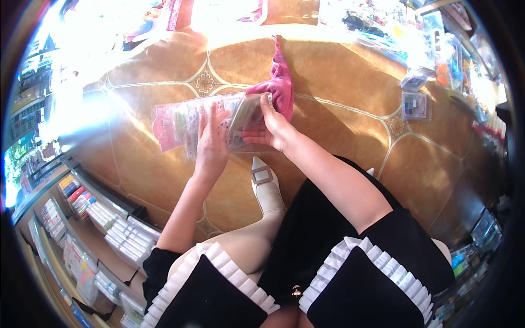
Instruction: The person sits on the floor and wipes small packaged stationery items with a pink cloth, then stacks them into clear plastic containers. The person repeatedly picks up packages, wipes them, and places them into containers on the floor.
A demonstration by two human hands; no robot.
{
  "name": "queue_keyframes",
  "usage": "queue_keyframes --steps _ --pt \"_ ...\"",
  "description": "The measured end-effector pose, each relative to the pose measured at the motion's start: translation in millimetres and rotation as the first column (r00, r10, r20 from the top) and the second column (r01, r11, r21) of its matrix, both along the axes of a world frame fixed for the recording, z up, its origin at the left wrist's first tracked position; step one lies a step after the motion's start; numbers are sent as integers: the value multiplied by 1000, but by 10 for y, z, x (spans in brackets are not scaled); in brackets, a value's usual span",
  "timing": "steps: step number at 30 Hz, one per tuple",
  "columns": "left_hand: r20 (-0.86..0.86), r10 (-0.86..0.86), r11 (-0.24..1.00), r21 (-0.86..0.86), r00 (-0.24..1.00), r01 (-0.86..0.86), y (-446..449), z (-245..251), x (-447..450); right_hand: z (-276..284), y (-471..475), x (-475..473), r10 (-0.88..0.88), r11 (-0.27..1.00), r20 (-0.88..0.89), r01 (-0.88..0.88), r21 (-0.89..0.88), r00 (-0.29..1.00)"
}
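Observation:
An overlapping row of clear plastic packets (190,119) with printed pink and pale contents lies fanned out before me, low over the tiled floor. My left hand (212,141) is against the front of these packets, fingers pointing away from me and partly spread. At the right end of the row, my right hand (274,125) grips the packets, its thumb along the edge and its other fingers lower down on the plastic. One greenish packet (244,110) tilts up between the hands. Just beyond my right hand, a crumpled pink cloth (281,88) lies on the floor, partly covered by the packets.
Sunlit orange-brown floor tiles (336,74) surround the packets. A small clear packet (414,105) lies to the right, by crowded merchandise (451,61). A shelf unit (106,262) with packaged pens (123,235) stands at the lower left. My beige shoe (262,176) is near the packets.

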State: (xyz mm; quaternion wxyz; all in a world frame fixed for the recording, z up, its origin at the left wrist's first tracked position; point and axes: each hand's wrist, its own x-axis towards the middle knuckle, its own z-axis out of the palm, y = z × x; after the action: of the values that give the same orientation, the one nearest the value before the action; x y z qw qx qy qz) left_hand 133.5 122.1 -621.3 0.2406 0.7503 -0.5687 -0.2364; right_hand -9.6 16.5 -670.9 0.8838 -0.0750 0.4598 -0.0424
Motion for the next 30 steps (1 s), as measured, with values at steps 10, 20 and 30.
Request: queue_keyframes --steps 10,20,30 --pt "311 -114 991 105 944 84 -106 -117 -14 -213 337 57 13 468 -390 -351 -812 921" --pt "300 -43 986 166 953 -7 -119 -45 12 211 -523 -646 -153 161 -104 -79 -984 983" --pt "516 -169 981 174 840 91 65 48 8 -1089 -2193 -3796 -686 349 -718 -813 -466 117"
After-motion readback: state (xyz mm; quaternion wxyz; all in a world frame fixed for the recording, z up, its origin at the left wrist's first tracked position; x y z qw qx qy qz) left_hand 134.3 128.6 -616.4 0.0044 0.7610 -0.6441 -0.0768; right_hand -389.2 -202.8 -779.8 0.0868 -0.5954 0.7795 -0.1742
